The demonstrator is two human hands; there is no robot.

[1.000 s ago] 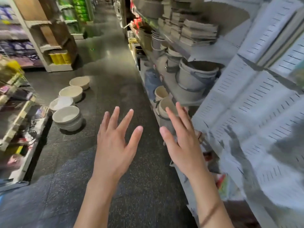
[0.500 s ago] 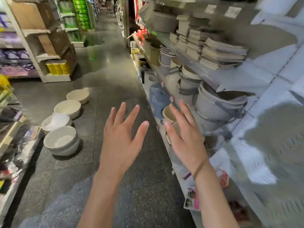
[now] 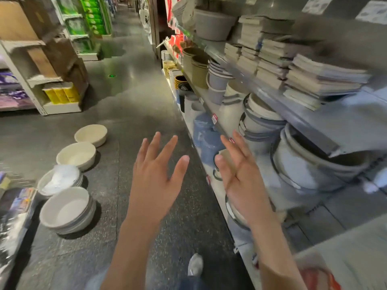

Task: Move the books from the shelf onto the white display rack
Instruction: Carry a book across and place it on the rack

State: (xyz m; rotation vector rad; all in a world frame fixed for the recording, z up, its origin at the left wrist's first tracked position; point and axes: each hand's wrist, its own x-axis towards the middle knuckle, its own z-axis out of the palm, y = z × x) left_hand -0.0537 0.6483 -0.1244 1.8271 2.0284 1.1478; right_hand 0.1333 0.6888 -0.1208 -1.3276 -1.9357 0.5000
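Note:
Several stacks of books [image 3: 320, 78] lie flat on the grey upper shelf [image 3: 293, 114] at the right, with more stacks [image 3: 266, 53] farther along it. My left hand [image 3: 155, 176] is raised over the aisle floor, fingers spread, holding nothing. My right hand [image 3: 240, 176] is raised beside it, fingers straight, in front of the lower shelf and below the books. Neither hand touches a book. I cannot pick out a white display rack here.
Buckets and tubs [image 3: 310, 164] crowd the shelf under the books. Several cream bowls [image 3: 67, 210] stand on the dark floor [image 3: 125, 114] at the left. A low rack of goods [image 3: 14, 208] is at the far left. The aisle runs ahead between shelving.
The view has swung and moved along the aisle, so the book stacks are closer and further right. Both hands stay raised and spread, holding nothing.

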